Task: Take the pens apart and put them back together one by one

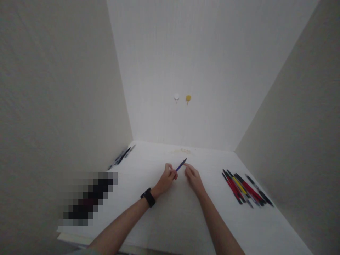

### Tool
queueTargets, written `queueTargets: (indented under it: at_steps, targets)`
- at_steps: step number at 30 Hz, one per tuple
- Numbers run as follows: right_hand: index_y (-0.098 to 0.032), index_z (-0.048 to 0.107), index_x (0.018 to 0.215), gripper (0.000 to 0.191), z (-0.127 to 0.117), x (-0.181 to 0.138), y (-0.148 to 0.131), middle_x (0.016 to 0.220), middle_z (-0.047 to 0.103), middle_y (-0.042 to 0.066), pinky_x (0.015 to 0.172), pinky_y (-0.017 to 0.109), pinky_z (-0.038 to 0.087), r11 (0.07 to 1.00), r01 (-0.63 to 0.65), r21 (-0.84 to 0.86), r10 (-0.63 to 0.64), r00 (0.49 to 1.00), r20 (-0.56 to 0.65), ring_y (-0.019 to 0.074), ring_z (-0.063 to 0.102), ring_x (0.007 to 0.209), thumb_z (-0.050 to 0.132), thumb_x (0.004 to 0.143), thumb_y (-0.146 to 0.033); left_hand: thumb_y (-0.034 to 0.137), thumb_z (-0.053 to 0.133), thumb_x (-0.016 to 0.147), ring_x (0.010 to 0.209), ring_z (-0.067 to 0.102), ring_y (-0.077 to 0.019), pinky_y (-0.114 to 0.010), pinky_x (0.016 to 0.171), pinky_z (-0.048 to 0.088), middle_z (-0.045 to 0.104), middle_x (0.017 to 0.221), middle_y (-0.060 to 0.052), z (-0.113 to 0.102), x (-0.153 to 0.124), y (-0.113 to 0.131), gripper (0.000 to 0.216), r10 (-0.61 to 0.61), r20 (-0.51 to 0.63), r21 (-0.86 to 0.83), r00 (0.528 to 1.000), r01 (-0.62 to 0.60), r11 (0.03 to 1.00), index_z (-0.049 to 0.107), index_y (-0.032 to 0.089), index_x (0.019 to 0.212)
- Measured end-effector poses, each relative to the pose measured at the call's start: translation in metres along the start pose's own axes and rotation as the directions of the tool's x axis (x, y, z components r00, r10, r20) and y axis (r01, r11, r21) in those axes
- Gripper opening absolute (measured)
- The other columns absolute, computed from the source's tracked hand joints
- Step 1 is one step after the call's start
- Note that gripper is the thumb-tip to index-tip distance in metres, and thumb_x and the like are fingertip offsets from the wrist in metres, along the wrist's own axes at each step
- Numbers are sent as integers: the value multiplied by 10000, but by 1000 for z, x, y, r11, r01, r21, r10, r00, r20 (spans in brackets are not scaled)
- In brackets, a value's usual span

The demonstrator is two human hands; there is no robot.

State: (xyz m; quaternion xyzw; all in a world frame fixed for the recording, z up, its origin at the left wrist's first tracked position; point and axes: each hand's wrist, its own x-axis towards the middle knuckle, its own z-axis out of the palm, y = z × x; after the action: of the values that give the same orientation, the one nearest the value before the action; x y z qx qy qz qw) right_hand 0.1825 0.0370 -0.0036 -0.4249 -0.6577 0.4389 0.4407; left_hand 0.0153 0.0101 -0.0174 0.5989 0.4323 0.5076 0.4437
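Pinching blue pen (pixel 181 165) in L hand (pixel 167 176), just below frame ctr, tilted up to R. Extending R hand (pixel 193 177) index beside pen's upper end; can't tell if touching or gripping. Wearing blk watch (pixel 148 197) on L wrist. Working over white table (pixel 148 156) w/ approx. 10 mixed pens (pixel 244 187) lower R, dark pens (pixel 123 156) mid-L, 1 white hook (pixel 176 96) + 1 yellow hook (pixel 188 98) above ctr.

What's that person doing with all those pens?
A person is holding a blue pen in the left hand, above a white table. The right hand is close by, its pointing finger right near the pen's dark end; I can't tell whether it touches. A bunch of red, yellow and black pens lies on the right side, and some dark and clear pens lie by the left wall.
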Motion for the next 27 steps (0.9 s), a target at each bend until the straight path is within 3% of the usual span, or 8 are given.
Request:
queueTargets:
  at_steps: [2, 5, 8, 11, 15, 21, 27]
  targets:
    - [-123, 628, 1077, 559, 5, 1, 3, 612, 456, -48, 431, 205, 227, 980, -45, 194, 25, 994, 104, 74, 321, 454, 547, 798, -601, 470, 446, 908, 541, 416, -84, -219, 551, 305, 514, 646, 69, 3, -2, -1, 302, -21, 105, -34, 994, 25, 999, 254, 236, 902]
    - [-136, 623, 917, 476, 10, 1, 6, 525, 380, -80, 419, 198, 155, 952, -122, 280, 84, 986, 145, 56, 253, 422, 624, 750, -582, 541, 471, 883, 550, 462, -88, -226, 560, 349, 568, 680, 39, 5, -3, -1, 366, -53, 181, -98, 982, 72, 993, 278, 231, 900]
    - [-158, 577, 825, 423, 13, 0, 5, 486, 347, -90, 425, 192, 181, 930, -123, 347, 92, 990, 105, 62, 276, 422, 606, 772, -576, 581, 476, 867, 727, 568, -122, -273, 675, 446, 622, 907, -50, 3, -1, 3, 396, -62, 59, -174, 996, 72, 982, 350, 211, 935]
    - [-171, 542, 795, 417, 14, -3, 1, 547, 477, -47, 423, 198, 226, 910, -139, 390, 81, 983, 162, 70, 329, 432, 553, 811, -587, 581, 496, 857, 862, 566, -147, -293, 755, 463, 597, 1047, -94, -4, 1, 9, 426, -42, -73, -165, 996, 29, 986, 477, 177, 992]
    - [-167, 570, 859, 411, 17, -11, -8, 499, 458, -60, 441, 199, 236, 915, -173, 366, 65, 955, 288, 83, 347, 436, 516, 850, -574, 497, 538, 871, 845, 546, -132, -263, 730, 431, 608, 1105, -110, -14, 3, 15, 415, -64, -67, -297, 996, 41, 954, 576, 159, 1109]
    - [-153, 586, 795, 425, 22, -16, -11, 526, 476, -48, 460, 209, 237, 900, -232, 369, 39, 886, 462, 77, 345, 455, 529, 859, -570, 475, 656, 803, 597, 457, -61, -237, 582, 361, 614, 943, -86, -18, 4, 9, 452, -100, 91, -493, 991, 132, 860, 655, 117, 1078]
    - [-128, 639, 882, 395, 23, -13, -1, 612, 520, -9, 518, 224, 291, 779, -389, 491, 27, 804, 594, 97, 445, 548, 655, 796, -513, 426, 725, 752, 568, 444, -60, -223, 539, 318, 582, 828, -34, -20, 5, 6, 401, -122, 105, -602, 987, 161, 782, 687, 143, 1034]
